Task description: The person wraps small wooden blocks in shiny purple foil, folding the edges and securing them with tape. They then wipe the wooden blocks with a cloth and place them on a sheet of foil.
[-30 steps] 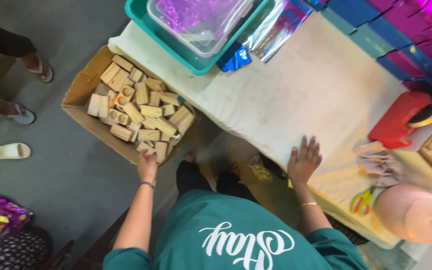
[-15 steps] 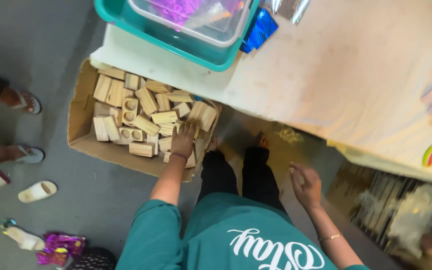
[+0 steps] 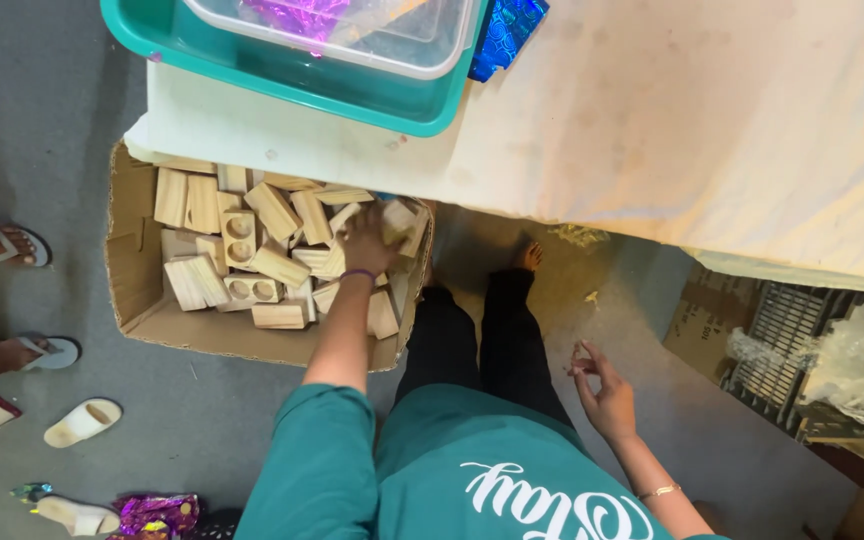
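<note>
Two hands in view. Left hand (image 3: 367, 243) reaches into the cardboard box (image 3: 137, 270) on the floor, fingers down among the wooden blocks (image 3: 252, 250); whether it grips one, cannot tell. Right hand (image 3: 602, 395) hangs free beside the knee, fingers loosely curled, empty. Teal tray (image 3: 292, 75) sits on the table (image 3: 672, 130) above the box.

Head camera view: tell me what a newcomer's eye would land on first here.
First, the cardboard box on the grey floor at left, heaped with pale wooden blocks, with the left hand down among them at the box's right end. Next, the teal tray holding a clear tub at the top edge of the white-covered table. The right hand hangs free beside the legs, holding nothing, fingers loosely curled.
</note>
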